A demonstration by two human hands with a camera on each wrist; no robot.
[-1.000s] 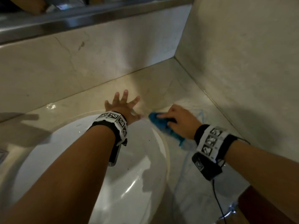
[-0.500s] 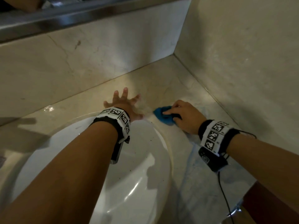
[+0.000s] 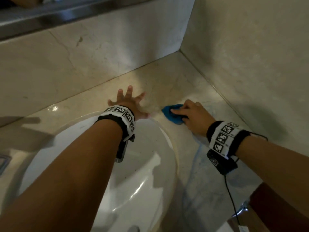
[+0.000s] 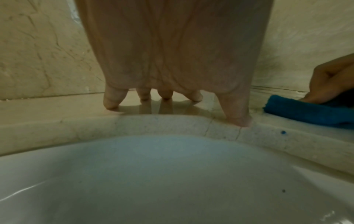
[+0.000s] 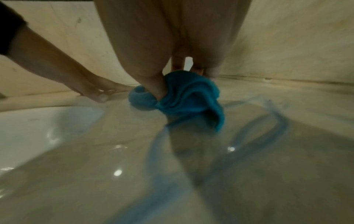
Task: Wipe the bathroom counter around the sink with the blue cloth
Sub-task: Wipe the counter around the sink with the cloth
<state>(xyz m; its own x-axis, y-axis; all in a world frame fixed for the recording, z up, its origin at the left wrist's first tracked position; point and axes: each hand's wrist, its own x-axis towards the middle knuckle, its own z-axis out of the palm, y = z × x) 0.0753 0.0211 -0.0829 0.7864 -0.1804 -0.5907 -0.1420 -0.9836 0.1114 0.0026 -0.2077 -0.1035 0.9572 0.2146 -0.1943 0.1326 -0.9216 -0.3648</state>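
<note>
Right hand [image 3: 194,114] gripping blue cloth [image 3: 172,114], thumb buried only wrist-view

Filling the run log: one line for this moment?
right hand grips blue cloth on counter | left hand flat beside sink

We can't see most of the blue cloth [image 3: 173,115]; the right hand [image 3: 194,117] covers it. The sink [image 3: 147,173] is cut off at the bottom edge, its basin partly behind the left forearm.
</note>
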